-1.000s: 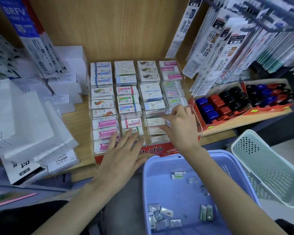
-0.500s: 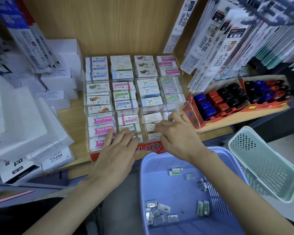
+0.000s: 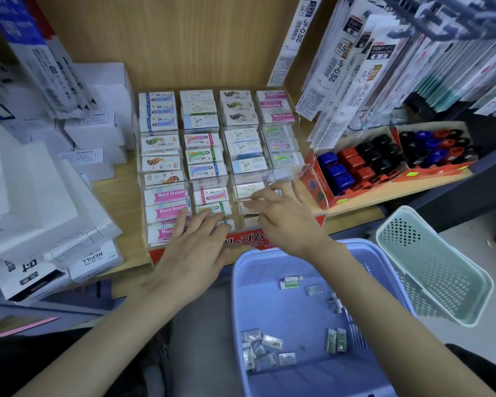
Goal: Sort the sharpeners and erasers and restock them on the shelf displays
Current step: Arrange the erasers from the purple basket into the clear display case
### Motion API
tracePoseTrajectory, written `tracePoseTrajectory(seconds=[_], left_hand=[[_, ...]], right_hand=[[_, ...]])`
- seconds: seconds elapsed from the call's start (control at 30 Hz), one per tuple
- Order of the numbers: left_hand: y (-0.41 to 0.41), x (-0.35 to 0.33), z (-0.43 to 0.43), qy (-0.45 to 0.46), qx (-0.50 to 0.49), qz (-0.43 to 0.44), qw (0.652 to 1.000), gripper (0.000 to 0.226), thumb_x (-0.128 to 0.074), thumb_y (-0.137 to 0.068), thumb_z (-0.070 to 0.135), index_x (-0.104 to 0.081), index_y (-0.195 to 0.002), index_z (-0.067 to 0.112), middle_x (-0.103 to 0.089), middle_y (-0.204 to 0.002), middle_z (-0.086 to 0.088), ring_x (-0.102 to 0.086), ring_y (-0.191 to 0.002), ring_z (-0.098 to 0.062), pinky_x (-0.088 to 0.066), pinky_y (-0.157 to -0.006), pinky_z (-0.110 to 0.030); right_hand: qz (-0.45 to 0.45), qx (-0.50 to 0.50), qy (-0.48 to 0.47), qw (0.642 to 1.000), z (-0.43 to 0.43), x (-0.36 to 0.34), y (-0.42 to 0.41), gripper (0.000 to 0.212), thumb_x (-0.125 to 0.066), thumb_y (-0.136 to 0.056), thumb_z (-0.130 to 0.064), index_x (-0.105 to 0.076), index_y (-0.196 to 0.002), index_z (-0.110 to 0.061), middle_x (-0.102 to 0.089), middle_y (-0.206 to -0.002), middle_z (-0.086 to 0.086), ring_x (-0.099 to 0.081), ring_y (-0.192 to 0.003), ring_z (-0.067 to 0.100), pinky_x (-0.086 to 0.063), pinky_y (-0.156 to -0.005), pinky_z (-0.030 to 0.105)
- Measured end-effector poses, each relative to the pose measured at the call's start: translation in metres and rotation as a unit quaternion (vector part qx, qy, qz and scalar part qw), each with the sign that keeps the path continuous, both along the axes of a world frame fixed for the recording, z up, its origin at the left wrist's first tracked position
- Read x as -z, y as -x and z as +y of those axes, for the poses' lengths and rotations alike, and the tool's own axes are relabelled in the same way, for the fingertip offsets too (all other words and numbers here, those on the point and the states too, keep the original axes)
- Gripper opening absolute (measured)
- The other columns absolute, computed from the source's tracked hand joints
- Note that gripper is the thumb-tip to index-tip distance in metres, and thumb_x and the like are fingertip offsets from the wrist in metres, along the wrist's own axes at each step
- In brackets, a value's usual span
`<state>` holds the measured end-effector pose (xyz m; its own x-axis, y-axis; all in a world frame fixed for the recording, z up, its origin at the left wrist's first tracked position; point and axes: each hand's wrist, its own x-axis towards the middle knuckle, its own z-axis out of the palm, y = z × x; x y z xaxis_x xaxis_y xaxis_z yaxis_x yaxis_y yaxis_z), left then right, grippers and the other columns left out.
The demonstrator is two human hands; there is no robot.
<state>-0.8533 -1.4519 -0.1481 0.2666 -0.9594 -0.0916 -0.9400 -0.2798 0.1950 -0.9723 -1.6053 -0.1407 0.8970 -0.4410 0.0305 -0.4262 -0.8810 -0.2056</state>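
Note:
A clear acrylic eraser display (image 3: 312,170) on the wooden shelf holds rows of boxed erasers (image 3: 202,156) in several compartments. My left hand (image 3: 196,245) lies flat with straight fingers on the display's front row, over the pink Hard Eraser boxes (image 3: 166,196). My right hand (image 3: 284,217) reaches into the front right compartments, fingers extended and touching the acrylic divider; I cannot tell whether it holds an eraser. Below, a lilac basket (image 3: 241,282) holds several small wrapped erasers (image 3: 262,349). Red cartons of blue, red and black sharpeners (image 3: 364,163) stand to the right.
White refill boxes (image 3: 78,259) and stacked cartons crowd the shelf's left side. Hanging pen refill packs (image 3: 352,70) dangle over the right. A tilted mint-green basket (image 3: 433,267) sits beside the lilac one. A second sharpener carton (image 3: 435,147) lies further right.
My right hand has slid left and nearer along the front row of the display. My left hand stays resting on the front left compartments.

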Motion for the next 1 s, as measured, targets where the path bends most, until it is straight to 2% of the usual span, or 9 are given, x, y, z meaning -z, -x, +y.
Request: tracePoseTrajectory(seconds=[0.13,0.23,0.33,0.5,0.57,0.77,0.87,0.97,1.0], left_hand=[[0.015,-0.013,-0.004,0.13,0.019,0.007,0.991,0.031,-0.044,-0.091,0.019,-0.058,-0.117,0.007,-0.057,-0.12,-0.009,-0.05,-0.115,-0.027,-0.027,-0.102,-0.037],[0.041,-0.013,0.0,0.188,0.103,0.048,0.976,0.028,-0.04,-0.089,0.019,-0.06,-0.106,0.009,-0.057,-0.104,-0.004,-0.051,-0.094,-0.02,-0.035,-0.079,-0.032],[0.063,0.024,0.006,0.064,0.198,0.15,0.966,0.022,-0.042,-0.093,0.018,-0.06,-0.104,0.012,-0.056,-0.102,-0.001,-0.055,-0.088,-0.02,-0.038,-0.073,-0.031],[0.099,0.126,-0.017,-0.239,0.122,0.289,0.919,0.035,-0.06,-0.091,0.02,-0.05,-0.122,0.01,-0.047,-0.124,-0.008,-0.053,-0.108,-0.022,-0.04,-0.079,-0.024],[0.116,0.163,-0.031,-0.299,0.119,0.284,0.903,0.048,-0.067,-0.086,0.023,-0.046,-0.127,0.008,-0.044,-0.127,-0.012,-0.051,-0.111,-0.026,-0.037,-0.07,-0.018],[0.145,0.253,-0.032,-0.465,0.147,0.142,0.862,0.072,-0.077,-0.073,0.026,-0.04,-0.134,0.017,-0.036,-0.131,-0.011,-0.049,-0.114,-0.035,-0.044,-0.095,-0.038],[0.146,0.276,-0.019,-0.456,0.176,0.079,0.869,0.057,-0.068,-0.08,0.018,-0.039,-0.13,0.012,-0.04,-0.13,-0.013,-0.048,-0.117,-0.031,-0.044,-0.092,-0.037],[0.151,0.296,-0.02,-0.354,0.125,0.024,0.927,0.068,-0.059,-0.072,0.046,-0.038,-0.129,0.013,-0.052,-0.126,-0.015,-0.054,-0.115,-0.028,-0.048,-0.09,-0.039],[0.153,0.299,-0.02,-0.365,0.13,0.023,0.921,0.064,-0.04,-0.077,0.044,-0.037,-0.133,0.012,-0.047,-0.133,-0.017,-0.048,-0.122,-0.03,-0.044,-0.097,-0.042]], right_hand=[[-0.177,0.066,-0.114,0.975,0.003,-0.015,0.057,0.039,-0.038,-0.087,-0.009,-0.066,-0.112,-0.012,-0.063,-0.111,0.0,-0.042,-0.109,0.02,-0.035,-0.096,0.025],[-0.175,0.161,-0.219,0.946,0.013,-0.012,0.115,0.031,-0.043,-0.093,-0.002,-0.067,-0.108,-0.014,-0.064,-0.1,-0.004,-0.051,-0.099,0.009,-0.042,-0.087,0.021],[-0.037,0.241,-0.311,0.919,0.011,0.031,0.167,0.024,-0.047,-0.094,-0.005,-0.066,-0.108,-0.013,-0.067,-0.101,0.001,-0.061,-0.098,0.016,-0.047,-0.089,0.033],[0.11,0.297,-0.467,0.826,0.027,0.133,0.22,0.021,-0.051,-0.092,0.002,-0.062,-0.11,-0.002,-0.063,-0.114,0.018,-0.056,-0.113,0.037,-0.043,-0.091,0.032],[0.139,0.304,-0.484,0.808,0.036,0.165,0.225,0.025,-0.049,-0.093,0.0,-0.061,-0.115,-0.003,-0.062,-0.117,0.02,-0.056,-0.111,0.039,-0.045,-0.082,0.032],[0.255,0.256,-0.468,0.807,0.056,0.239,0.225,0.044,-0.053,-0.092,-0.012,-0.045,-0.136,-0.013,-0.047,-0.136,0.015,-0.051,-0.116,0.03,-0.042,-0.093,0.032],[0.318,0.202,-0.472,0.797,0.063,0.265,0.213,0.055,-0.054,-0.093,-0.018,-0.032,-0.143,-0.009,-0.037,-0.141,0.016,-0.042,-0.127,0.034,-0.035,-0.102,0.034],[0.334,0.176,-0.449,0.81,0.069,0.289,0.202,0.055,-0.054,-0.09,-0.015,-0.031,-0.139,-0.005,-0.04,-0.134,0.019,-0.043,-0.124,0.037,-0.039,-0.1,0.039],[0.328,0.176,-0.434,0.82,0.071,0.295,0.2,0.058,-0.055,-0.089,-0.016,-0.03,-0.141,-0.006,-0.041,-0.132,0.02,-0.045,-0.121,0.037,-0.04,-0.098,0.04]])
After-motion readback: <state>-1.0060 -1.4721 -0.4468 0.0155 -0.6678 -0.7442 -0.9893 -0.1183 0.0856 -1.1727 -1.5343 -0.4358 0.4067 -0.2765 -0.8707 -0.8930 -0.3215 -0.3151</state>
